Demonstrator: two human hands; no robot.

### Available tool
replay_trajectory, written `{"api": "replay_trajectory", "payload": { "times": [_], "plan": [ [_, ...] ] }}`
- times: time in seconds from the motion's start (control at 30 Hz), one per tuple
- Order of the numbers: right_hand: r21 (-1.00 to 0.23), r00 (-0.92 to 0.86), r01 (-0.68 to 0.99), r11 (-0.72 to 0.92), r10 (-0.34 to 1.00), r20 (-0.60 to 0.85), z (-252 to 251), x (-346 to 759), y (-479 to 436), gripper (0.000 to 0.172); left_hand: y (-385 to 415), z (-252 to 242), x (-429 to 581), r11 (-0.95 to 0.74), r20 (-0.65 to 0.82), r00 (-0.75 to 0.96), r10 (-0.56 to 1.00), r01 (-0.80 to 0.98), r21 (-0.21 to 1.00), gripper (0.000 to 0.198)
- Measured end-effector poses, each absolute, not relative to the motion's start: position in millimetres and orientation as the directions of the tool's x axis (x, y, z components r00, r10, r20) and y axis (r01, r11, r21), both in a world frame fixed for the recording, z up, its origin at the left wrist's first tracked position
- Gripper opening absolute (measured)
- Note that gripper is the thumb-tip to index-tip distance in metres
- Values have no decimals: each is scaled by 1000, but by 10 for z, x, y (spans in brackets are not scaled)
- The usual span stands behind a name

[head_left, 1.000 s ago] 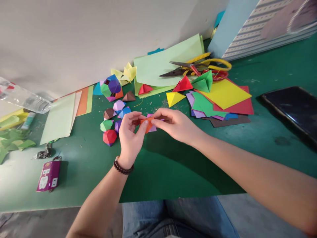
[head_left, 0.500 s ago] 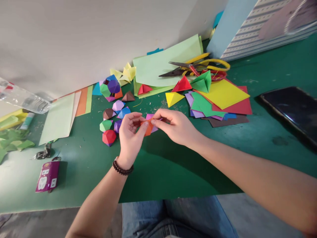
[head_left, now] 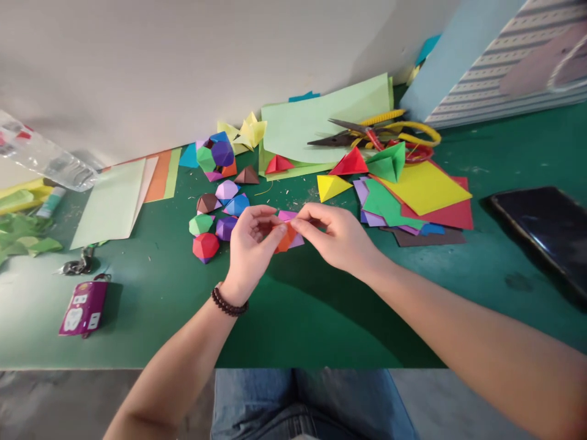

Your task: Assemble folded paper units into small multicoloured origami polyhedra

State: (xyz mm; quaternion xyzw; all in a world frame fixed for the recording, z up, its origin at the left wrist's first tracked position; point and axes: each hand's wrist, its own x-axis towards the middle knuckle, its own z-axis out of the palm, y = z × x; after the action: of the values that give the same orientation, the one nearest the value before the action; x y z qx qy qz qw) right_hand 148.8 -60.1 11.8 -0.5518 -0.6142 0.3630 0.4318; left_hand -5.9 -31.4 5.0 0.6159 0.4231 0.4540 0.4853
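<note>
Both hands meet over the green mat, pinching a small folded paper piece, orange (head_left: pixel 287 239) with a purple part (head_left: pixel 296 236), between thumbs and fingertips. My left hand (head_left: pixel 251 245) wears a dark bead bracelet (head_left: pixel 228 303) and holds the piece's left side. My right hand (head_left: pixel 334 235) grips its right side. The hands hide part of the piece. Just left of my left hand lie several folded paper polyhedra, among them a red faceted one (head_left: pixel 206 246) and a purple one (head_left: pixel 225 228).
Behind the hands lie scissors (head_left: pixel 348 138), yellow paper (head_left: pixel 424 187) on red paper (head_left: pixel 452 214), and folded paper pyramids. A dark phone (head_left: pixel 545 235) sits at right, a plastic bottle (head_left: pixel 46 156) at left, and a purple packet (head_left: pixel 83 308) near the mat's front left. My jeans-covered legs (head_left: pixel 307 406) show below.
The whole scene has shifted in view as my head moved. My hands have drawn closer together, and the orange piece sits more tilted between my fingers.
</note>
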Motion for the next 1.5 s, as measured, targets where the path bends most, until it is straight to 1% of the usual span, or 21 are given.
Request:
{"api": "replay_trajectory", "payload": {
  "times": [0.1,0.17,0.27,0.33,0.4,0.47,0.53,0.63,0.7,0.77,0.83,0.97,1.03,1.17,1.3,1.5],
  "plan": [
    [-957,30,280,78,996,90,81,1486,-584,29,-319,55,-69,-159,143,241,960,47,986,15],
    [-980,97,194,45,993,65,29,1497,-554,28,-330,56,-80,-184,166,285,944,36,982,15],
    [-998,188,58,-7,982,4,-57,1521,-500,27,-345,31,-91,-288,252,366,896,46,957,28],
    [-998,191,25,-63,980,-57,-89,1537,-479,29,-338,-3,-94,-371,318,365,875,84,925,35],
    [-992,132,68,-103,987,-93,-88,1549,-485,31,-315,-34,-98,-425,362,311,879,165,890,30],
    [-984,94,162,-75,994,-60,-55,1551,-517,31,-284,-47,-107,-448,387,253,887,266,853,22],
    [-964,112,266,20,992,52,-4,1542,-566,32,-263,-44,-118,-461,396,246,885,346,817,20],
    [-887,116,429,171,963,242,69,1512,-637,27,-269,-31,-123,-486,385,307,871,411,771,21],
    [-813,57,532,238,947,315,99,1494,-665,20,-290,-29,-117,-512,383,356,852,422,748,21],
    [-756,-1,596,272,941,338,112,1488,-673,15,-307,-30,-109,-531,377,397,837,420,736,20],
    [-733,-32,624,270,947,321,111,1498,-667,13,-314,-32,-103,-494,334,401,853,414,764,18],
    [-679,-77,685,262,954,291,92,1537,-638,10,-306,-27,-99,-315,185,342,921,377,871,11],
    [-670,-100,691,270,954,282,76,1546,-625,8,-306,-15,-99,-292,152,351,924,390,873,7],
    [-700,-66,662,266,952,299,30,1524,-611,6,-320,23,-94,-320,163,370,915,414,852,7],
    [-763,-33,600,241,960,277,-16,1485,-616,7,-332,34,-86,-381,227,367,902,429,819,10],
    [-910,-8,394,132,990,140,-42,1485,-604,10,-358,0,-83,-492,372,346,862,388,779,15]
  ]
}}
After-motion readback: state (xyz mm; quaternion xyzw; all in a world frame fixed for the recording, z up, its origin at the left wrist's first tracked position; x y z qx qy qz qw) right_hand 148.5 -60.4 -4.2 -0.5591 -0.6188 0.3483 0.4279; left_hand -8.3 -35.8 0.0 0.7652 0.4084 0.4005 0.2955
